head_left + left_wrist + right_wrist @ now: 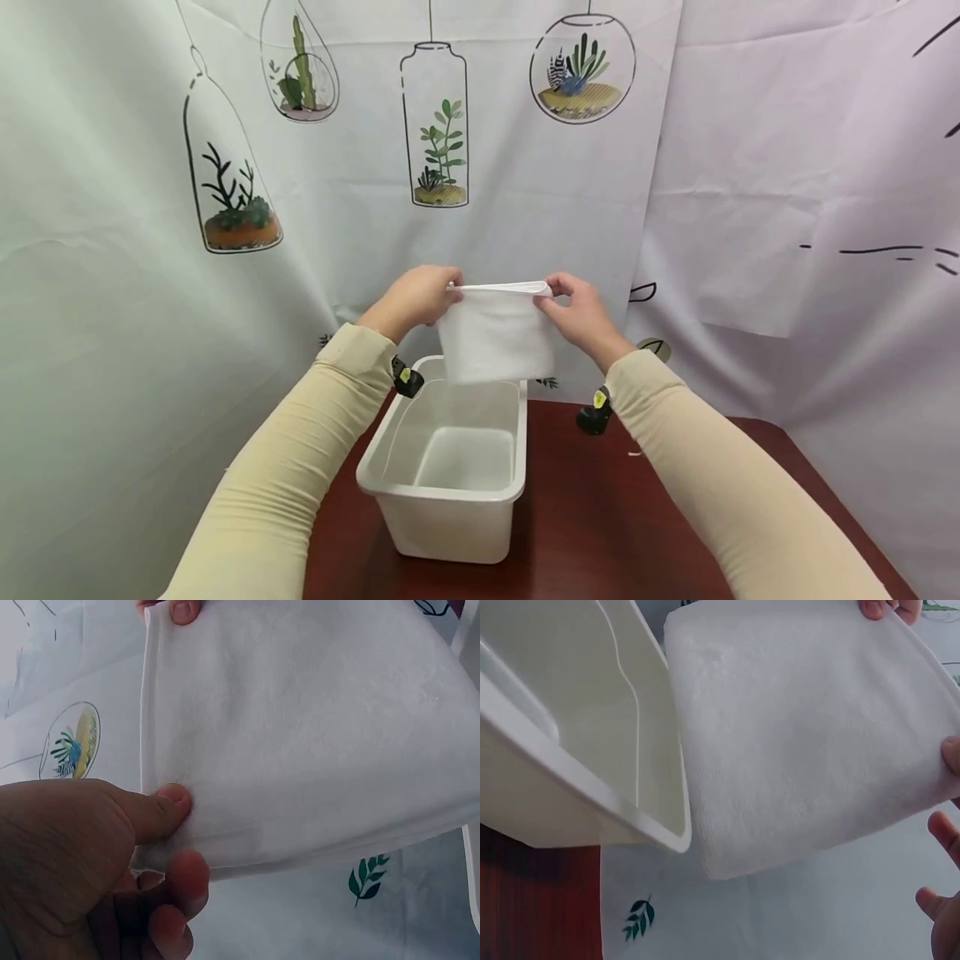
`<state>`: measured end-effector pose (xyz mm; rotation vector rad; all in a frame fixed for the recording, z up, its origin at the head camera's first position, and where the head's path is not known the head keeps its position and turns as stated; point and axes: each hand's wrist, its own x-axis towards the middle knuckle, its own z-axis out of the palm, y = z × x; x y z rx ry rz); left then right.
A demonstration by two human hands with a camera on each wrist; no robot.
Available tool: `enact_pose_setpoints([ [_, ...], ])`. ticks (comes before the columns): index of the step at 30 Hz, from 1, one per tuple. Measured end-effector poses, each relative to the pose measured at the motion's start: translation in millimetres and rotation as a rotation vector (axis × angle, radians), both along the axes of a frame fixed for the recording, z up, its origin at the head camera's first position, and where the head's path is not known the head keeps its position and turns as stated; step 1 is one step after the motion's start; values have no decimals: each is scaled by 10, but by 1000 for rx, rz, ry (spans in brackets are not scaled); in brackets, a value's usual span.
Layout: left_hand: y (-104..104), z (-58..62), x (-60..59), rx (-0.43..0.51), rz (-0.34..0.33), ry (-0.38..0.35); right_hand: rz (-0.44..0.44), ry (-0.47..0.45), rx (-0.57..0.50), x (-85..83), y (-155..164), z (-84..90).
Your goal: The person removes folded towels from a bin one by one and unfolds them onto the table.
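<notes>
A folded white towel (497, 337) hangs between both hands, over the far end of a white plastic bin (450, 496). My left hand (422, 293) pinches its upper left corner, thumb on the near face. At the upper right corner, my right hand (579, 315) pinches the folded edge. Several layers show along the top. The left wrist view has the towel (300, 735) stretched flat, with the left thumb (161, 810) pressed on it. In the right wrist view the towel (810, 742) hangs right beside the bin's rim (664, 834).
The bin stands on a dark red table (600, 517), its inside showing bare walls and floor. A white curtain (495, 233) printed with hanging plant jars encloses the back and sides. A small white scrap (635, 454) lies on the table near the right sleeve.
</notes>
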<state>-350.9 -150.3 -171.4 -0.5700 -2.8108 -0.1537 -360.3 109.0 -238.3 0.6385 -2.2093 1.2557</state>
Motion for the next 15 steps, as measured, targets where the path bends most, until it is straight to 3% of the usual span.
enact_pose_setpoints([
  [7, 167, -9, 40, -1, -41, 80, -45, 5, 35, 152, 223, 67],
  [15, 361, 1, 154, 28, -86, 105, -95, 25, 82, 361, 474, 141],
])
